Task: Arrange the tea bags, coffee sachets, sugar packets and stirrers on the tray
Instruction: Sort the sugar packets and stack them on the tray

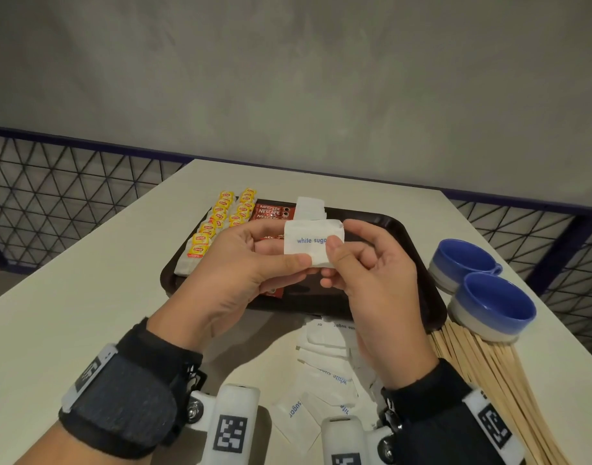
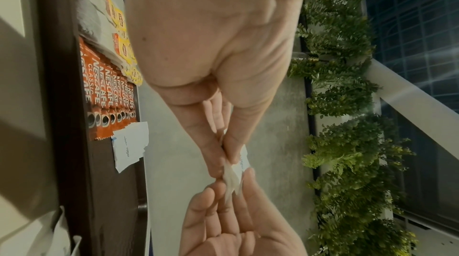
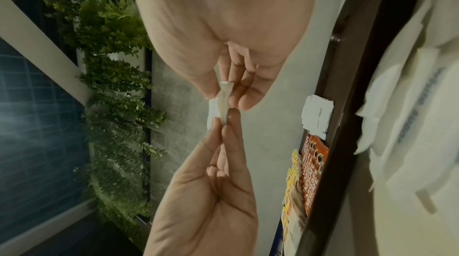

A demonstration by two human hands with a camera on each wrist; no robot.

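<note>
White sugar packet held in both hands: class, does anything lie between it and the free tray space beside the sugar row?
Nothing visible does. The white sugar packet, pinched by the left hand and right hand, hangs over the tray; the bare floor beside the sugar row lies open below.

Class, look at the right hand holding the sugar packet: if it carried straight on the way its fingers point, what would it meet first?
Probably the left hand: the right hand points leftward across the held sugar packet at the left fingertips, almost touching.
</note>
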